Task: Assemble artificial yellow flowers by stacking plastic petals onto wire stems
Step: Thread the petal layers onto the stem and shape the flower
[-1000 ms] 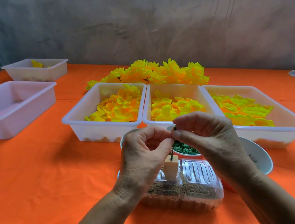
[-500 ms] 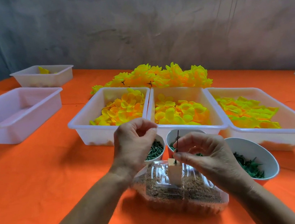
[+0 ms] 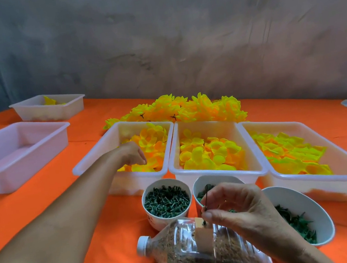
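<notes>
We judge this flower barely begun; our right hand (image 3: 234,207) pinches a bare wire stem (image 3: 205,200) upright over the sand-filled bottle (image 3: 185,252); our left hand (image 3: 132,153), fingers curled down, reaches into the left petal tray (image 3: 95,155), grasp unclear; finished yellow flowers (image 3: 178,110) lie behind.

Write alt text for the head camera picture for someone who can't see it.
A person's left hand reaches into a white tray of yellow petals while the right hand pinches a thin wire stem above a sand-filled bottle on an orange table.

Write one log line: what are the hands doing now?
left hand: reaching into petal tray | right hand: pinching wire stem | stage: picking petal
</notes>
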